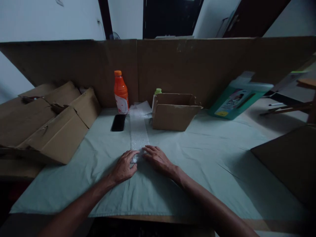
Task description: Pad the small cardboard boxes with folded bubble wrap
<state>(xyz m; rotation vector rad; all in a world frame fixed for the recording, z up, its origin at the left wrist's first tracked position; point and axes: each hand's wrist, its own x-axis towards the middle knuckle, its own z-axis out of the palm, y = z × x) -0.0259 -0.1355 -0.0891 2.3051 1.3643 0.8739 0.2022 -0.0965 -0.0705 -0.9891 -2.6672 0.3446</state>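
A long strip of bubble wrap [139, 126] lies on the cloth, running away from me toward the back. My left hand [125, 166] rests at the strip's near left edge, with its fingers curved onto the plastic and its thumb apart. At the strip's near right edge, my right hand [158, 159] lies low with its fingers stretched over the wrap; its thumb is hidden. Left of the strip is a dark phone [118, 123], lying flat. An orange bottle [120, 93] with a white label stands behind the phone.
A small open cardboard box [172, 118] stands right of the strip, partly hiding a green-capped bottle [158, 91]. A green jug [238, 98] is farther right. Larger cardboard boxes [61, 131] sit at left. A tall cardboard panel [197, 62] borders the back of the cloth-covered table [202, 164].
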